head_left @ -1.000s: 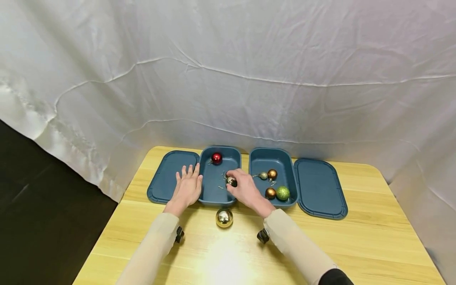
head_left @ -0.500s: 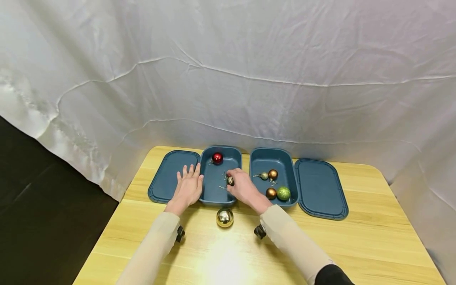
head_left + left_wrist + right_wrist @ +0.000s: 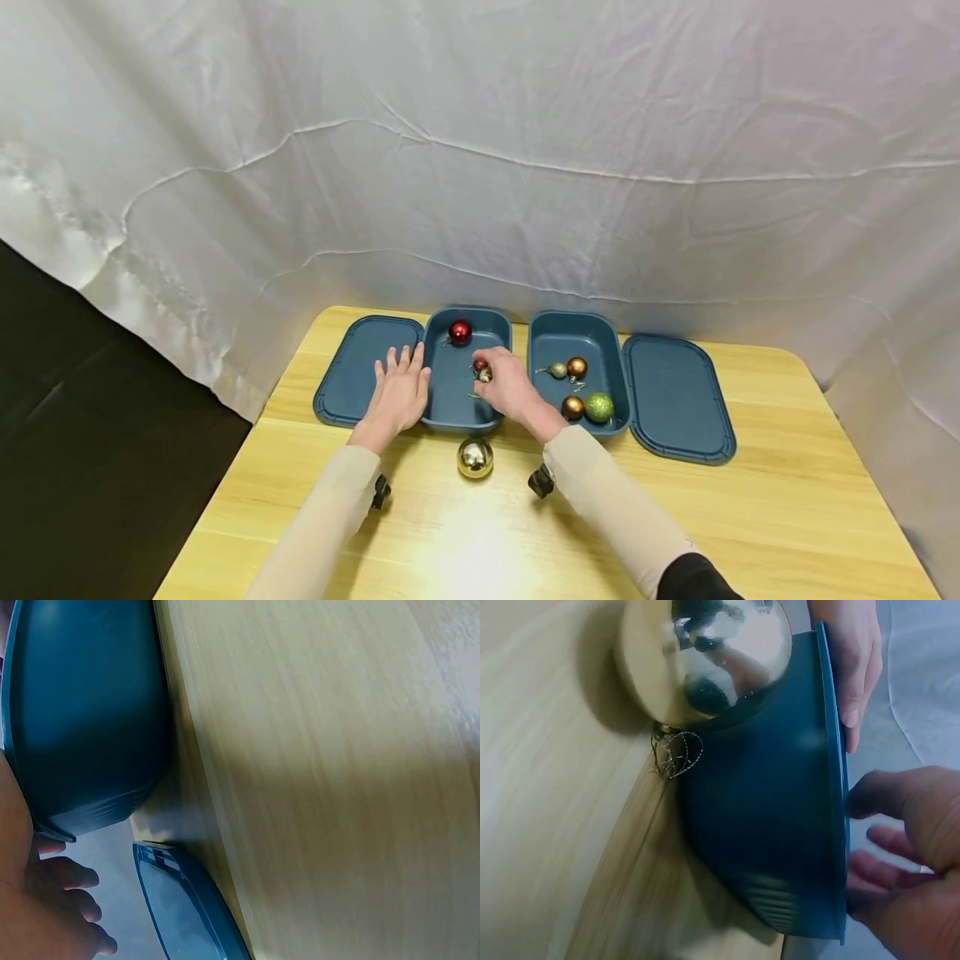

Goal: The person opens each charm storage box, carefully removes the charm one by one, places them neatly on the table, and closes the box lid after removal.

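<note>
My left hand (image 3: 397, 397) lies with straight, spread fingers along the left rim of the left blue box (image 3: 454, 400). Over the right side of that box my right hand (image 3: 510, 382) reaches in; its bent thumb and fingers stand apart around a small gold bauble (image 3: 485, 376) and a small dark red bauble (image 3: 480, 364). In the right wrist view, the right fingertips (image 3: 864, 796) dip behind the box rim, which hides what lies between them. A larger red bauble (image 3: 460, 332) sits at the back of the same box.
A big shiny gold bauble (image 3: 475, 458) stands before the left box. The right box (image 3: 556, 323) holds a green glitter bauble (image 3: 599, 407), two copper baubles and a small gold one. One lid (image 3: 352, 371) lies left, another lid (image 3: 681, 398) right. A white curtain (image 3: 525, 167) hangs behind.
The right hand has shifted slightly up and the dark red bauble shows more beside the gold one. The left hand keeps its place on the rim.
</note>
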Motion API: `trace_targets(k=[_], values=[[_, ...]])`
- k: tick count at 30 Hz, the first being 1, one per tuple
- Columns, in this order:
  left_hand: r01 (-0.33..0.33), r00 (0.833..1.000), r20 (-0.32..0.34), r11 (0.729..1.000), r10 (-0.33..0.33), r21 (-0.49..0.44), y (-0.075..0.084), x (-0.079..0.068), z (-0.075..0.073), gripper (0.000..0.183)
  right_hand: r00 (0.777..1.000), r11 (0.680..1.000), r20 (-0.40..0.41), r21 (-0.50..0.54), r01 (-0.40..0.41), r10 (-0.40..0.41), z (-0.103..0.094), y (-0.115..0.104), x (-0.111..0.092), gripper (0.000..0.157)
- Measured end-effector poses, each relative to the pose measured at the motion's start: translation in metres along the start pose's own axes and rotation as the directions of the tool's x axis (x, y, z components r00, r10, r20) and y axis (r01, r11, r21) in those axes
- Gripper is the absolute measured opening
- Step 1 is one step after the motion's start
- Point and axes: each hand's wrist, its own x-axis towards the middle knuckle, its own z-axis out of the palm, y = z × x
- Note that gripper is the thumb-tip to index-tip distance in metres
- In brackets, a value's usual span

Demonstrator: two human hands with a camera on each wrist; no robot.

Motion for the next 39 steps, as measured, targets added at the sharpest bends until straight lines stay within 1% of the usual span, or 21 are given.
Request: trace_targets(k=[5, 10, 12, 14, 17, 18, 21, 23, 25, 28, 29, 31, 34, 36, 39], values=[[-0.002, 1.000, 0.000, 1.000, 0.002, 0.013, 0.000, 0.000, 0.000, 0.061, 0.999, 0.996, 0.007, -0.074, -0.046, 0.046, -0.001, -0.007, 0.004, 0.049], [-0.005, 1.000, -0.012, 1.000, 0.005, 0.004, -0.001, 0.000, 0.001, 0.060, 0.996, 0.993, 0.028, -0.079, -0.084, 0.086, 0.000, -0.009, 0.008, 0.054], [-0.005, 1.000, -0.015, 1.000, 0.005, 0.009, -0.001, 0.000, 0.001, 0.060, 0.995, 0.992, 0.037, -0.096, -0.085, 0.088, 0.001, -0.009, 0.009, 0.050], [-0.005, 1.000, -0.018, 1.000, 0.005, 0.014, 0.000, 0.000, 0.000, 0.060, 0.997, 0.985, 0.050, -0.163, -0.051, 0.060, 0.000, -0.009, 0.011, 0.038], [-0.009, 1.000, -0.020, 1.000, 0.010, 0.015, 0.000, -0.001, 0.000, 0.059, 0.996, 0.955, 0.094, -0.296, 0.027, 0.000, -0.001, -0.008, 0.014, 0.019], [-0.009, 1.000, -0.020, 1.000, 0.010, 0.013, 0.000, -0.001, 0.000, 0.059, 0.993, 0.941, 0.119, -0.334, 0.047, -0.008, -0.002, -0.008, 0.015, 0.017], [-0.005, 1.000, -0.014, 1.000, 0.005, 0.007, 0.000, -0.001, 0.000, 0.059, 0.983, 0.912, 0.184, -0.399, 0.089, -0.015, -0.003, -0.007, 0.016, 0.020], [0.001, 1.000, -0.011, 1.000, -0.001, 0.008, 0.000, -0.001, 0.000, 0.059, 0.977, 0.907, 0.213, -0.407, 0.104, -0.017, -0.005, -0.005, 0.018, 0.020], [-0.002, 1.000, -0.017, 1.000, 0.003, 0.010, 0.000, -0.001, 0.001, 0.059, 0.975, 0.903, 0.218, -0.410, 0.126, -0.037, -0.006, -0.003, 0.019, 0.016], [-0.009, 1.000, -0.025, 1.000, 0.009, 0.009, 0.000, 0.000, 0.001, 0.059, 0.973, 0.917, 0.219, -0.370, 0.147, -0.068, -0.005, 0.002, 0.021, 0.006], [-0.010, 1.000, -0.025, 1.000, 0.010, 0.011, 0.000, 0.000, 0.001, 0.059, 0.974, 0.926, 0.215, -0.348, 0.148, -0.075, -0.005, 0.004, 0.021, 0.006], [-0.011, 1.000, -0.022, 1.000, 0.011, 0.014, -0.001, 0.000, 0.002, 0.059, 0.976, 0.944, 0.201, -0.297, 0.145, -0.086, -0.003, 0.006, 0.021, 0.013], [-0.012, 1.000, -0.018, 1.000, 0.012, 0.016, -0.001, 0.000, 0.002, 0.060, 0.979, 0.957, 0.168, -0.244, 0.155, -0.115, 0.001, 0.008, 0.021, 0.025], [-0.012, 1.000, -0.019, 1.000, 0.012, 0.018, -0.001, 0.000, 0.003, 0.060, 0.981, 0.962, 0.155, -0.224, 0.153, -0.120, 0.003, 0.007, 0.020, 0.029], [-0.009, 1.000, -0.020, 1.000, 0.010, 0.016, -0.001, 0.000, 0.004, 0.060, 0.982, 0.967, 0.165, -0.218, 0.129, -0.093, 0.006, 0.003, 0.020, 0.017]])
